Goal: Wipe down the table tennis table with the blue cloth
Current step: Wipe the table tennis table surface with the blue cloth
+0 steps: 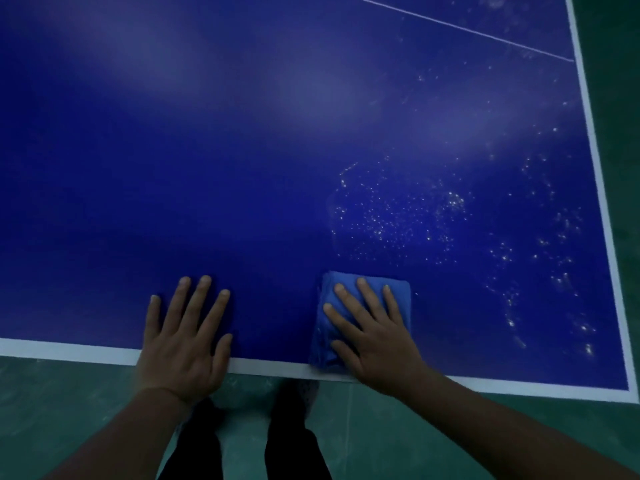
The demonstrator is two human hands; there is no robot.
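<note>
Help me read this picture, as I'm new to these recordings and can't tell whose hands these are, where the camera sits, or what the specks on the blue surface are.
There is no machine here: a person wears a camera on the head, so the single view looks forward and down at their own two bare hands.

The big blue surface with white lines is a table tennis table, seen from its near edge. The left hand lies flat on the table with straight fingers, holding nothing. The right hand presses flat on a folded blue cloth near the edge.

The bright specks on the right part look like droplets or dirt; I cannot tell which. Below the table edge you see green floor and the person's dark trouser legs.
</note>
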